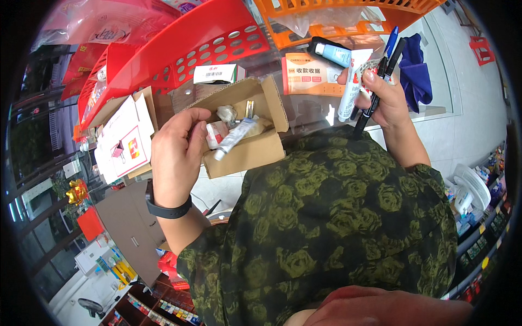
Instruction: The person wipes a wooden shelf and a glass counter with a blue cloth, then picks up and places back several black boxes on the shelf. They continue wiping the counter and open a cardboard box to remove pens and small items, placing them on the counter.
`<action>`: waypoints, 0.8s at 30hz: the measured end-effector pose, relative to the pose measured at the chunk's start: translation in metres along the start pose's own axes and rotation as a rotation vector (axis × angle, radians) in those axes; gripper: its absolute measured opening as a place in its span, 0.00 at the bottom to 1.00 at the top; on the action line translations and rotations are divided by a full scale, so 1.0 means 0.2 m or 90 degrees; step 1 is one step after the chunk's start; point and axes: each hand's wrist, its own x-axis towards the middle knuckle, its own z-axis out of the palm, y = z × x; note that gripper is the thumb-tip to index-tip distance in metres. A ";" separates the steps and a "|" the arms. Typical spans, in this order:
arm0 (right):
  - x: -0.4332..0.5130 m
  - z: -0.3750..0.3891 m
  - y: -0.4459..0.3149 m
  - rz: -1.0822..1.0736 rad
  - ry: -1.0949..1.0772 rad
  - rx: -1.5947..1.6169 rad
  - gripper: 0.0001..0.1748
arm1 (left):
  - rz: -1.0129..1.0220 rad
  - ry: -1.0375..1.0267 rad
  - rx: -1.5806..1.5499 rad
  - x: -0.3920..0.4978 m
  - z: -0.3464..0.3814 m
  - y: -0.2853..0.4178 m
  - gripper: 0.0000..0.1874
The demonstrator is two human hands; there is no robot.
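Observation:
My left hand [175, 142], with a black wristband [169, 208], is at the left side of an open cardboard box [244, 165]. Its fingers are curled, and whether they grip the box's edge is hidden. Inside the box lie a blurred silver-white tube [236, 138], a red-and-white packet [217, 134], a clear plastic wrapped bundle [226, 114] and a gold-coloured cylinder [249, 109]. My right hand [387, 95] grips a white tube [346, 104] with red print, together with several pens, among them a black marker [363, 118] and a blue-capped pen [391, 40].
Behind the box stand a red plastic basket [212, 24] and an orange basket [318, 30]. An orange receipt book [308, 75], a light-blue tube [332, 53], a small white carton [216, 74] and a dark-blue cloth [415, 77] lie around. White printed cards [126, 142] stand left of my left hand.

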 end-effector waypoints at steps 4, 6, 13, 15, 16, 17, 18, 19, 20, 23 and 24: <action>0.00 0.02 0.01 0.006 0.008 0.014 0.23 | 0.093 -0.064 0.135 0.03 0.14 -0.06 0.10; 0.00 0.02 0.02 0.020 0.008 0.025 0.22 | 0.076 -0.168 0.079 0.05 0.16 -0.10 0.10; 0.00 0.01 -0.01 0.003 0.006 0.090 0.21 | 0.139 -0.210 0.342 0.10 0.27 -0.14 0.08; 0.00 0.01 -0.01 -0.013 -0.001 0.101 0.22 | 0.147 -0.172 0.384 0.10 0.25 -0.11 0.06; -0.01 0.01 -0.01 -0.007 0.001 0.111 0.24 | 0.140 -0.160 0.383 0.09 0.22 -0.10 0.06; -0.01 0.01 -0.01 -0.013 -0.003 0.110 0.25 | 0.134 -0.147 0.381 0.07 0.18 -0.08 0.06; -0.01 0.01 -0.02 -0.017 -0.012 0.104 0.25 | 0.133 -0.119 0.376 0.05 0.11 -0.06 0.06; -0.01 0.01 -0.03 -0.026 -0.027 0.095 0.25 | 0.163 -0.040 0.288 0.03 0.05 -0.04 0.05; 0.00 0.02 -0.04 -0.031 -0.042 0.061 0.24 | 0.177 0.010 0.192 0.01 0.00 -0.01 0.05; 0.02 0.06 -0.08 -0.021 -0.134 0.022 0.21 | 0.103 0.057 -0.144 -0.09 -0.06 0.10 0.09; 0.03 0.09 -0.08 -0.059 -0.175 0.029 0.19 | 0.158 0.061 -0.114 -0.09 -0.03 0.14 0.08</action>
